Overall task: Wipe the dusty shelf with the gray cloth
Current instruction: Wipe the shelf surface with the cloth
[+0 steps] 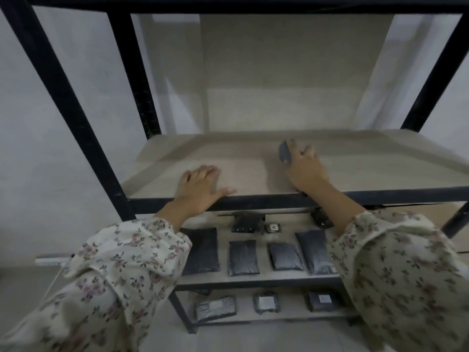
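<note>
The dusty shelf [253, 171] is a pale wooden board in a black metal rack, in the middle of the head view. My right hand [305, 168] lies on the board right of centre and grips a small folded gray cloth [284, 151], which sticks out past the fingers toward the back. My left hand [199, 188] rests flat on the board near its front edge, fingers spread, holding nothing. Both arms wear floral sleeves.
Black uprights [63, 97] frame the rack at left and right [431, 80]. The lower shelf [258, 276] holds several dark flat packets [243, 257]. A still lower shelf carries more wrapped packets [215, 307]. White walls stand behind and to the left.
</note>
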`<control>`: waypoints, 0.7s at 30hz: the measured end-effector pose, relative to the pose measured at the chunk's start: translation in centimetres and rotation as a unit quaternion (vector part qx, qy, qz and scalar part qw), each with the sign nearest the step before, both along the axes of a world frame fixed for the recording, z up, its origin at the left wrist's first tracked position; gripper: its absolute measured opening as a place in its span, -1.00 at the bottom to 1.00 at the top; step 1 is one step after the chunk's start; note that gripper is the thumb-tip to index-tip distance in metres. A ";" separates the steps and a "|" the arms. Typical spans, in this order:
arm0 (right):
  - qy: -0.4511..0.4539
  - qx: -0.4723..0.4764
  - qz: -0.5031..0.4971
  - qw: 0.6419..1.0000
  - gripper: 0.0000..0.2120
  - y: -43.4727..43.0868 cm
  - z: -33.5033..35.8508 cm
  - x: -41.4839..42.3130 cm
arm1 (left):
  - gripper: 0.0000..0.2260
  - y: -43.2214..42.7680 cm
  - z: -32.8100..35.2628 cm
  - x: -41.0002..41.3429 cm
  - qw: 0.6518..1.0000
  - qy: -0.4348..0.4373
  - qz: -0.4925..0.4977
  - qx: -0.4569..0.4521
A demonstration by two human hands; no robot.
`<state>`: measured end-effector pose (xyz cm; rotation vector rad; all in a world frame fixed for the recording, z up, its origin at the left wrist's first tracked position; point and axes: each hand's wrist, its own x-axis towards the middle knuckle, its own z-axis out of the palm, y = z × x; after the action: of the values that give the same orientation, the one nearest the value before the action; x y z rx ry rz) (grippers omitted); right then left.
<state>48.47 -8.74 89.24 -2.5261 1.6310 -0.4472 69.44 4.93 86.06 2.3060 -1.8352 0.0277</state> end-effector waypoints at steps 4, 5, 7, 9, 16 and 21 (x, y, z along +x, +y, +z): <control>0.058 -0.012 -0.018 0.998 -0.53 0.4 -1.5 1.6 | -0.08 0.1 -0.9 1.1 0.998 -0.030 -0.034 0.035; 0.045 -0.007 -0.007 0.999 -0.54 0.7 -1.3 2.2 | -0.06 0.1 -1.0 1.4 0.998 -0.035 -0.041 0.041; 0.028 0.001 0.031 0.999 -0.55 1.2 -1.2 3.4 | -0.03 0.1 -1.2 2.0 0.997 -0.038 -0.051 0.038; 0.021 -0.003 0.081 0.997 -0.54 2.5 -1.2 4.7 | -0.02 0.0 -1.2 2.0 0.997 -0.039 -0.057 0.030; 0.003 -0.014 0.237 0.971 -0.50 5.6 -1.4 6.4 | 0.01 -0.1 -1.2 1.2 0.998 -0.033 -0.049 0.009; -0.052 0.064 0.375 0.923 -0.52 6.9 -1.0 3.6 | -0.03 1.2 -1.4 0.6 1.000 -0.004 -0.028 -0.013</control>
<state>52.07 -1.89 88.27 -2.6976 0.5354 -0.3531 69.99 6.16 84.69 2.2388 -1.8910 0.0540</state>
